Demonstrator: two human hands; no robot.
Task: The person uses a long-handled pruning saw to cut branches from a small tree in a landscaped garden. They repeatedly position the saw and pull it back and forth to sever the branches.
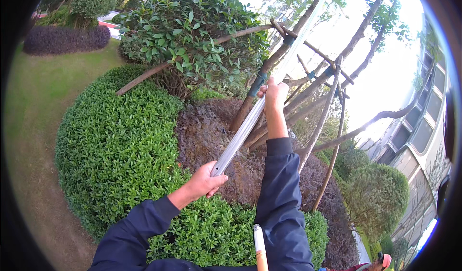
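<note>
A long silvery metal pole (242, 134) slants up from the middle of the view towards the upper right, its far end out of the picture. Around its lower end, my left hand (203, 181) is closed, just above the clipped green hedge. Higher along the shaft, my right hand (274, 92) grips it with the arm stretched up, in front of the propped tree trunks (249, 107). Both arms wear dark blue sleeves. A lit cigarette (260, 247) with an ash tip juts up at the bottom of the view, in front of my right sleeve.
A rounded green hedge (119, 144) rings a bed of purple-leaved shrubs (205, 126). Wooden support poles (326, 116) brace the tree. A large leafy bush (195, 29) stands behind. Lawn (36, 126) lies left, a building (420, 126) right. Another person (375, 263) shows at the lower right.
</note>
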